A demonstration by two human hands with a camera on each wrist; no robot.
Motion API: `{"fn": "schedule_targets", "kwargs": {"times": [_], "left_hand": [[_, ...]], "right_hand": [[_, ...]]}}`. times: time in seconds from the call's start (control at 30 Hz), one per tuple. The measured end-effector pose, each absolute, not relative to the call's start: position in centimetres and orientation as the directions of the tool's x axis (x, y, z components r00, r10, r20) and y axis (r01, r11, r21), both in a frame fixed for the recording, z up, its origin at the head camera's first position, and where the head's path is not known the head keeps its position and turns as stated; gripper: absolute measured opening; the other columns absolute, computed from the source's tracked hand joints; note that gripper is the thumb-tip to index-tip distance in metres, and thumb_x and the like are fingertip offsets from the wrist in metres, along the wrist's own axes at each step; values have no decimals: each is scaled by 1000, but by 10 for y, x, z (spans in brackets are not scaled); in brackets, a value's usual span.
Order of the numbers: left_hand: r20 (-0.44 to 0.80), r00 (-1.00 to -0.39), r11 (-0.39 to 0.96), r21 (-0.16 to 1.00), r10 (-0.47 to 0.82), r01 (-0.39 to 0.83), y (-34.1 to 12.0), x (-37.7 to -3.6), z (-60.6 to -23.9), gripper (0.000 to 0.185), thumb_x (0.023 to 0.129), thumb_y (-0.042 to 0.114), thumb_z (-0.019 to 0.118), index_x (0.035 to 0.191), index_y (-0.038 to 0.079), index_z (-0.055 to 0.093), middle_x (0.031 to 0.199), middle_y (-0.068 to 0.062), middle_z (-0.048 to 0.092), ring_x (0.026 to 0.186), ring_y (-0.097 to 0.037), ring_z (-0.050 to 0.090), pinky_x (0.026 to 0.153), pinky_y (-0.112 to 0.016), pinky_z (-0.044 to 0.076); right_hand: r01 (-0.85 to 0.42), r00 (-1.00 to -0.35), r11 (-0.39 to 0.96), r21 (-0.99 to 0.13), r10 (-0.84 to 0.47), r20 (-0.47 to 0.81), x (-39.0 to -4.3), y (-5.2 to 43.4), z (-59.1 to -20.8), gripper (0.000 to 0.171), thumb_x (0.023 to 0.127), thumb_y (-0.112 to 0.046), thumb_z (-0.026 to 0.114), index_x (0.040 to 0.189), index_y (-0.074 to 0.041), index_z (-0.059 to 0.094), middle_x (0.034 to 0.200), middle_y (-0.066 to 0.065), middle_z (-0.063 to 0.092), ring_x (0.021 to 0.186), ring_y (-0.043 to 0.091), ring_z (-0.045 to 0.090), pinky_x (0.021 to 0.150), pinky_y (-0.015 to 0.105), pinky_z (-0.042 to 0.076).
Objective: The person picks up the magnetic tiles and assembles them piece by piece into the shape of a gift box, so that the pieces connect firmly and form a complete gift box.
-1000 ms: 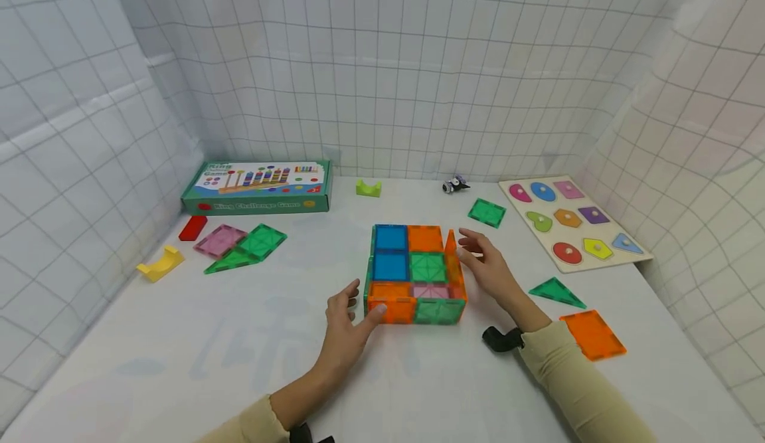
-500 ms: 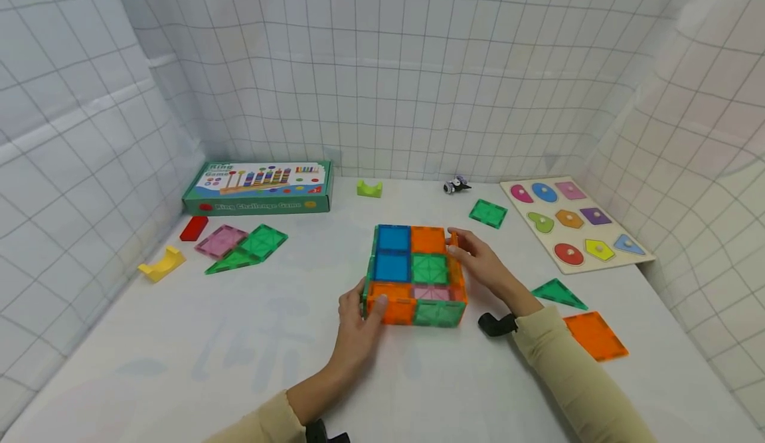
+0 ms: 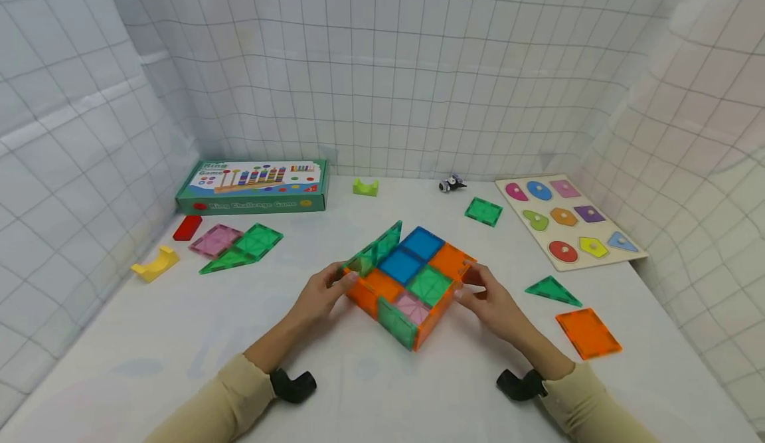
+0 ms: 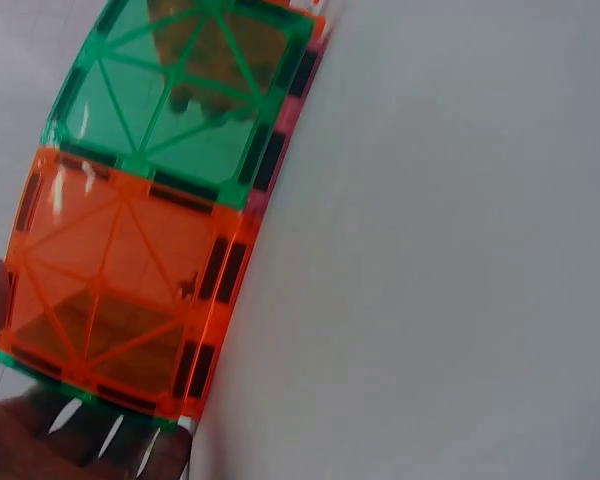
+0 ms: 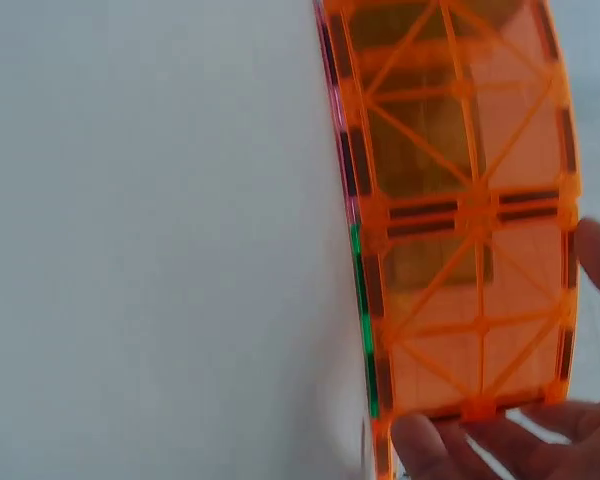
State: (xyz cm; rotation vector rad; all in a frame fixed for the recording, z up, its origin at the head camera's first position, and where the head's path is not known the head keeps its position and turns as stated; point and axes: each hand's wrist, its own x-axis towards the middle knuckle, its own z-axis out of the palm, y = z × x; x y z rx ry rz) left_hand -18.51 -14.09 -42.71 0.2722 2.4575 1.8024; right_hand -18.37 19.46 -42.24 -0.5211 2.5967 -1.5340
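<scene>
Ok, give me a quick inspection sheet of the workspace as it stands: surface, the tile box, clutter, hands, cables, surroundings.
Surface: white table, no spills seen.
Job's things: magnetic tile box, open-topped, set at an angle to the table edge; floor of blue, orange, green and pink squares; walls green and orange.
Clutter: game carton, red block, yellow block, pink and green tiles, lime block, small toy, green square tile, shape puzzle board, green triangle tile, orange tile.
Hands: left hand holds the box's left corner; right hand holds its right corner.
Cables: nothing seen.
Surroundings: white gridded cloth walls.
</scene>
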Motion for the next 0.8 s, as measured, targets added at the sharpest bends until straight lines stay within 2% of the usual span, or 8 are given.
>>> {"fn": "schedule_targets", "kwargs": {"times": [0.17, 0.3, 0.5, 0.6, 0.8], "left_hand": [[-22, -956, 284, 957, 294, 65, -157, -205, -425, 54, 99, 40, 52, 137, 1, 49, 132, -16, 53, 121, -31, 45, 106, -49, 32], [-61, -957, 272, 962, 284, 20, -160, -216, -423, 57, 98, 45, 50, 138, 3, 48, 134, -14, 52, 122, -31, 46, 107, -48, 30], [-68, -962, 217, 976, 264, -9, -157, -229, -422, 61, 99, 47, 47, 140, 2, 44, 138, -16, 49, 121, -33, 50, 105, -45, 34], [-51, -968, 208, 978, 248, 2, -155, -232, -423, 62, 98, 48, 47, 141, 3, 44, 138, -16, 49, 120, -33, 51, 102, -44, 39], [-39, -974, 215, 977, 221, 10, -153, -215, -422, 62, 99, 38, 53, 150, 13, 30, 149, -10, 35, 129, -30, 41, 101, -45, 39]], "right_hand": [[-220, -957, 449, -866, -272, 103, -152, 182, -421, 65, 94, -24, 65, 144, 1, 31, 135, 15, 48, 121, 30, 47, 94, 40, 46], [-177, -968, 453, -874, -239, 73, -128, 172, -420, 70, 92, -20, 67, 147, -1, 28, 137, 14, 46, 120, 28, 48, 93, 38, 47], [-80, -973, 477, -875, -228, -35, -99, 160, -417, 74, 90, -25, 69, 149, -8, 29, 139, 11, 45, 106, 24, 56, 88, 34, 50], [-110, -964, 487, -867, -265, -27, -95, 160, -417, 72, 90, -27, 68, 148, -8, 30, 138, 12, 46, 103, 23, 57, 89, 37, 49], [-240, -956, 496, -834, -272, 112, -118, 177, -421, 61, 92, -24, 66, 143, -4, 39, 133, 11, 51, 116, 26, 51, 94, 47, 45]]}}
